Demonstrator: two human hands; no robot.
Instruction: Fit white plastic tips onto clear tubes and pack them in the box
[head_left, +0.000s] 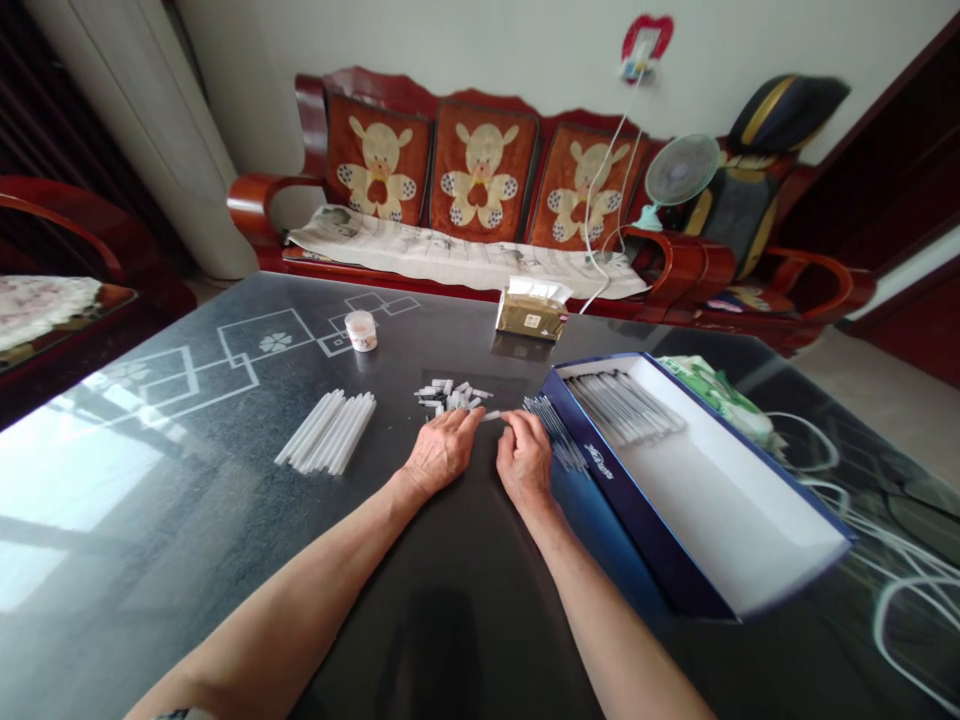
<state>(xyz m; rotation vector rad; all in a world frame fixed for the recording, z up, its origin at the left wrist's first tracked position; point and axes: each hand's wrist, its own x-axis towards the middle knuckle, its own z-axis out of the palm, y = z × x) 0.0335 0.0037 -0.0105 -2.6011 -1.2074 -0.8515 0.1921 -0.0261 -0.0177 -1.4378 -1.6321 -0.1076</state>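
A small white cylindrical piece bridges the fingertips of my two hands, just above the dark table. My left hand is closed, its fingertips at the piece's left end. At the right end, the thumb and index finger of my right hand pinch it. Beyond my left hand lies a loose pile of short white and black pieces. White plastic tubes are laid side by side to the left. Thin dark-tipped pen refills lie right of my right hand, along the box.
A blue box with a white inside holds a row of slim pens or refills at its far end. Farther back stand a small tub and a tissue pack. White cables and a green package lie right.
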